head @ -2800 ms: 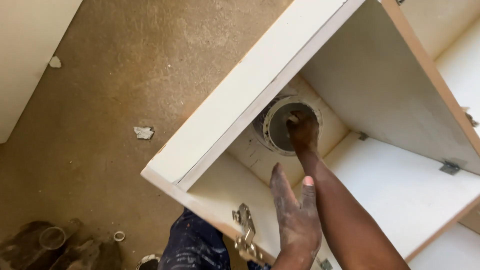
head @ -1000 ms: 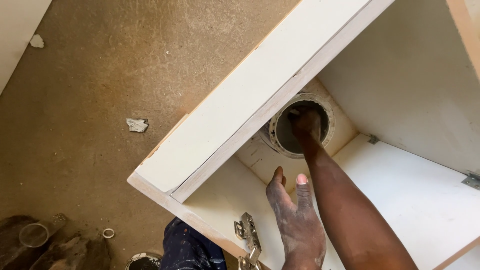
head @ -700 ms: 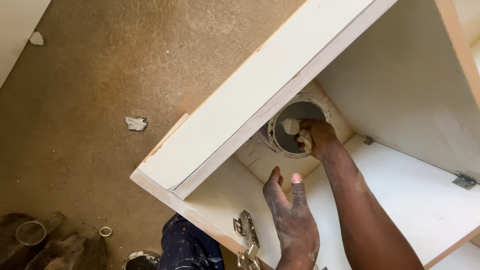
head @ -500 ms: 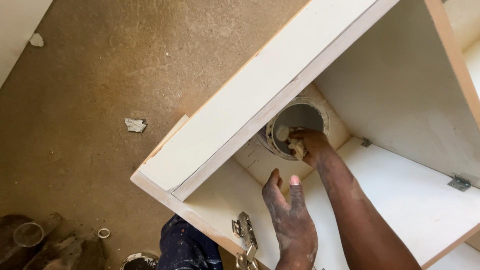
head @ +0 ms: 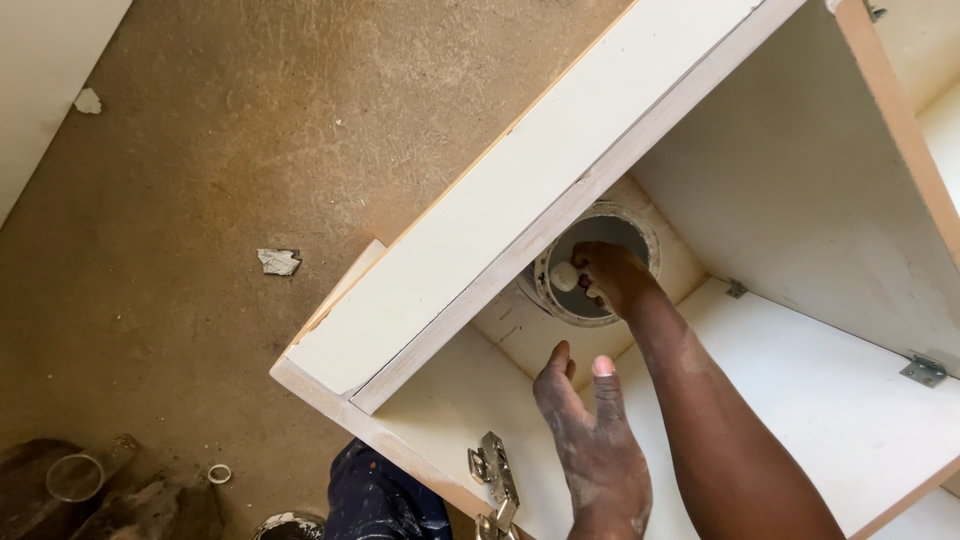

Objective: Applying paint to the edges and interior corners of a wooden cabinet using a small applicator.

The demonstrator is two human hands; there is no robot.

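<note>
While the head camera looks straight down into a white cabinet (head: 520, 220) lying open on a dusty brown floor (head: 250, 130), the right hand (head: 612, 280) reaches deep inside to a round hole (head: 600, 262) cut through the cabinet's back panel. Its fingers are curled tight around a small whitish lump (head: 565, 277), pale and rounded like a dab of filler or putty, held at the left inner edge of the hole. A pale ring lines the hole's rim, smeared grey-white, with darker grey showing inside it.

Lower down, the left hand (head: 600, 450) lies flat on the white inner panel just below the hole, fingers spread and straight, holding nothing; its skin is dusted with pale powder. A metal hinge (head: 495, 480) sits on the cabinet's front edge beside that hand, and another hinge plate (head: 925, 370) shows on the far right panel. Out on the floor lie a crumpled scrap (head: 280, 262), a small ring (head: 219, 473) and a clear cup (head: 73, 478).
</note>
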